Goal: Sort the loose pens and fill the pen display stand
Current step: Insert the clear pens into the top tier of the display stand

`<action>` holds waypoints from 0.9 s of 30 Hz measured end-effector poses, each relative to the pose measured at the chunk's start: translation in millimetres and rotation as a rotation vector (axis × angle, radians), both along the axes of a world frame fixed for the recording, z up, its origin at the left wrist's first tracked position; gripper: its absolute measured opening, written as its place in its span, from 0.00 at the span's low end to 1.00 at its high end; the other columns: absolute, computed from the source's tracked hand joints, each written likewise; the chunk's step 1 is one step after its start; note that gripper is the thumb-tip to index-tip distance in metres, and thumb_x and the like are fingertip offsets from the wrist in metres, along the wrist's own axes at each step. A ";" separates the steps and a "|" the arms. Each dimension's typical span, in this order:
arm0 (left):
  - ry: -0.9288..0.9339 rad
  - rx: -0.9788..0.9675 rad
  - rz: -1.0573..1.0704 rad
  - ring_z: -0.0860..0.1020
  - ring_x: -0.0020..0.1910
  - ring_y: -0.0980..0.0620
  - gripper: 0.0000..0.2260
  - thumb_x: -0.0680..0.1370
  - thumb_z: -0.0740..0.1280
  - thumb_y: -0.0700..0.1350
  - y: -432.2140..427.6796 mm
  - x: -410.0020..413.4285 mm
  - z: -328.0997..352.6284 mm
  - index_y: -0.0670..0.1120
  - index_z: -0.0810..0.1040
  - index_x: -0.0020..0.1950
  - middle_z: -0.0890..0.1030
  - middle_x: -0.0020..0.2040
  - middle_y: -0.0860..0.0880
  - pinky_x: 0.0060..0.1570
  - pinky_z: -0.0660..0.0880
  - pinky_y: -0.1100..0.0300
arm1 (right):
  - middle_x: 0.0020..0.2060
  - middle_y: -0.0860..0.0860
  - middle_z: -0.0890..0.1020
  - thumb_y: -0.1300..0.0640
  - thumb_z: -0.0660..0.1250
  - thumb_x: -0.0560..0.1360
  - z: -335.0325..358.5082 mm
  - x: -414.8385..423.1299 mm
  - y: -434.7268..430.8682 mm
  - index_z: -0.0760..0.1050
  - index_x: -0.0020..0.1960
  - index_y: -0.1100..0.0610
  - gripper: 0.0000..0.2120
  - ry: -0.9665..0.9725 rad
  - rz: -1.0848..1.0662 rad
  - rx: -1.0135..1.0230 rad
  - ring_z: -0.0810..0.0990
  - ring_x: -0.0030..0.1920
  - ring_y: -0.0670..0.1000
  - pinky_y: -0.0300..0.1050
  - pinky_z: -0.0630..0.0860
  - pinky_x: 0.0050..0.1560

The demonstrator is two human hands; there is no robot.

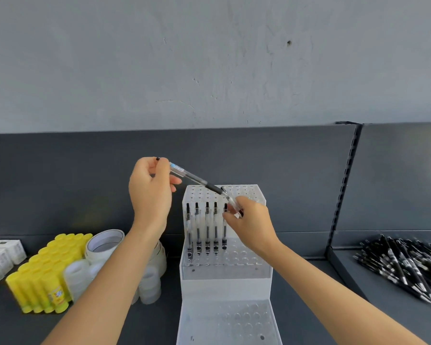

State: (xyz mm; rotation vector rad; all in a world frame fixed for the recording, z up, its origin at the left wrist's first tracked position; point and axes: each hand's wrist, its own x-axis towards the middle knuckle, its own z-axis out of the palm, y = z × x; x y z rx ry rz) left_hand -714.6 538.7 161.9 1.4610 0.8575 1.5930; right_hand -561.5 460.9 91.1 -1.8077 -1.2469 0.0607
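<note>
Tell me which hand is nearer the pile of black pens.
Right. The right hand pinches the lower end of the pen above the display stand, left of the pile; the left hand grips its top end, farther left.

Left hand [151,192] raised, pinching pen [197,180]; right hand [254,222] lower, grip seemingly on its tip.

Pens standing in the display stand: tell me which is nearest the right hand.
The rightmost of the five standing pens: it is right beside the right hand's fingers, while the other four stand farther left.
</note>
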 end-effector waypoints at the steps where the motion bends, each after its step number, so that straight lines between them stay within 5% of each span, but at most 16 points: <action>1: -0.021 0.001 0.024 0.78 0.29 0.60 0.05 0.80 0.60 0.43 1.9 -3.3 0.0 0.49 0.74 0.46 0.81 0.42 0.50 0.31 0.73 0.66 | 0.30 0.50 0.73 0.58 0.66 0.74 2.4 0.9 0.5 0.73 0.41 0.62 0.08 0.007 -0.008 -0.004 0.64 0.29 0.48 0.39 0.62 0.29; 12: 0.097 0.046 0.032 0.75 0.28 0.62 0.05 0.79 0.61 0.42 4.7 -13.2 -11.3 0.44 0.75 0.47 0.80 0.38 0.48 0.31 0.72 0.66 | 0.37 0.57 0.80 0.57 0.69 0.74 2.2 -0.6 10.9 0.76 0.42 0.63 0.09 0.041 -0.031 -0.053 0.67 0.30 0.48 0.42 0.65 0.32; 15: 0.149 0.113 -0.012 0.74 0.27 0.61 0.05 0.79 0.62 0.41 -2.7 -13.2 -14.0 0.45 0.75 0.44 0.79 0.36 0.47 0.34 0.70 0.61 | 0.33 0.52 0.76 0.51 0.68 0.74 4.3 -0.5 -2.9 0.68 0.35 0.60 0.17 0.069 -0.040 -0.009 0.66 0.31 0.48 0.41 0.64 0.31; 20: 0.329 0.301 -0.103 0.77 0.34 0.59 0.04 0.77 0.65 0.41 -22.0 0.3 -15.1 0.46 0.77 0.42 0.79 0.37 0.53 0.35 0.71 0.70 | 0.38 0.51 0.80 0.53 0.57 0.79 7.3 14.8 -28.8 0.73 0.43 0.60 0.13 0.371 -0.069 0.141 0.69 0.32 0.48 0.44 0.68 0.37; 24: 0.557 0.497 -0.139 0.76 0.39 0.58 0.03 0.77 0.66 0.44 -33.9 23.3 -25.3 0.48 0.78 0.43 0.79 0.38 0.56 0.39 0.70 0.71 | 0.31 0.50 0.73 0.56 0.57 0.79 5.6 25.5 -36.4 0.78 0.43 0.57 0.13 0.480 -0.098 0.152 0.71 0.33 0.50 0.43 0.72 0.36; 27: 0.674 0.550 -0.118 0.75 0.40 0.56 0.03 0.78 0.66 0.44 -31.9 37.3 -35.6 0.47 0.78 0.45 0.77 0.43 0.53 0.41 0.71 0.66 | 0.25 0.49 0.62 0.54 0.57 0.79 4.3 29.7 -41.4 0.80 0.47 0.54 0.13 0.486 -0.126 0.129 0.63 0.29 0.48 0.41 0.64 0.34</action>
